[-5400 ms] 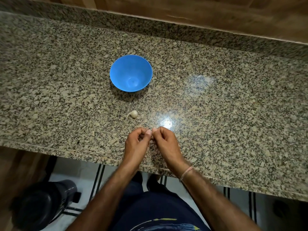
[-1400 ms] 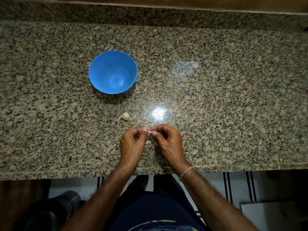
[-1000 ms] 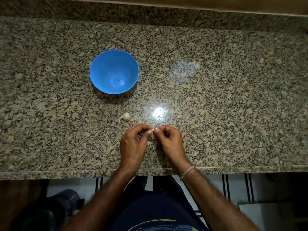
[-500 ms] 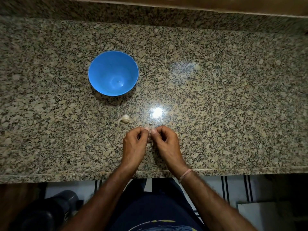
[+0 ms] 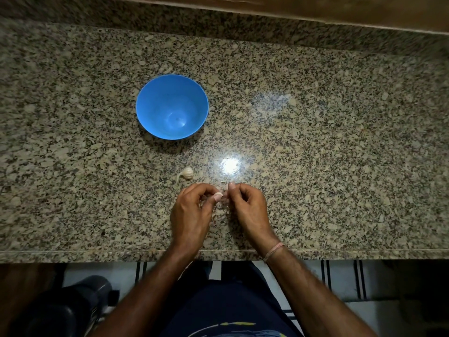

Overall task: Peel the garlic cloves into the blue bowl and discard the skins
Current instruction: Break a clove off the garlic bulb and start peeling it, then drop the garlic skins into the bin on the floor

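Left hand [image 5: 192, 215] and right hand [image 5: 249, 207], both grips clamped fingertip to fingertip on a garlic clove [image 5: 224, 200], held over the surface [image 5: 315, 142] near its front edge. Second clove [image 5: 187, 172] lying just beyond the left hand; blue bowl [image 5: 155, 113] farther back, upright.

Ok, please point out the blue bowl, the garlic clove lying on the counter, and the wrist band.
blue bowl [image 5: 155, 108]: head view, its inner left wall.
garlic clove [image 5: 187, 173]: head view, its round body.
wrist band [image 5: 274, 250]: head view, the strand across the wrist.
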Available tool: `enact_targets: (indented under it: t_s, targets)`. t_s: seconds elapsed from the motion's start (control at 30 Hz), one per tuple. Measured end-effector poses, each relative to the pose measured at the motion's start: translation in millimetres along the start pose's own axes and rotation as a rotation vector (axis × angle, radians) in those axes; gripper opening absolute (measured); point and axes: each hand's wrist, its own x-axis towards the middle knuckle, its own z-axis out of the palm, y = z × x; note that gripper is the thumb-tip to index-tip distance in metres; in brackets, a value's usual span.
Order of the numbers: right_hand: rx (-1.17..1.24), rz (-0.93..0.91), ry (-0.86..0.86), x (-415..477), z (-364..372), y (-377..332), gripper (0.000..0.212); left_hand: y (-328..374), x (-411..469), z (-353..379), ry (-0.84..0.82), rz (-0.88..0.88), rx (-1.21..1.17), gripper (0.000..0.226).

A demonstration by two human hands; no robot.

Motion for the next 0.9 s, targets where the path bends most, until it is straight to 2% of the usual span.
enact_targets:
  t_s: [0.1,0.13,0.23,0.37,0.47,0.57,0.63,0.9]
  targets:
    - [-0.122,-0.106,0.010,2,-7,3,0.007,-17,7,-14,0.093,-0.067,0.035,0.008]
    - [-0.165,-0.140,0.002,1,-9,5,0.006,-24,10,-19,0.123,-0.094,0.056,0.009]
    - [-0.288,-0.229,-0.002,-6,-12,12,0.022,-44,19,-30,0.155,-0.130,0.062,0.016]
    - [-0.389,-0.317,0.009,-17,-15,17,0.033,-50,7,-34,0.170,-0.059,0.044,0.029]
    - [-0.411,-0.321,0.024,-28,-20,24,0.039,-41,-17,-15,-0.018,0.102,0.103,0.034]
    - [-0.377,-0.294,0.041,-31,-25,28,0.040,-33,-19,16,-0.167,0.231,0.188,0.048]
    - [-0.356,-0.274,0.067,-32,-31,29,0.040,-24,-14,31,-0.152,0.272,0.220,0.045]
    - [-0.331,-0.327,0.014,-13,-43,21,0.035,-14,-13,34,-0.036,0.218,0.229,0.008]
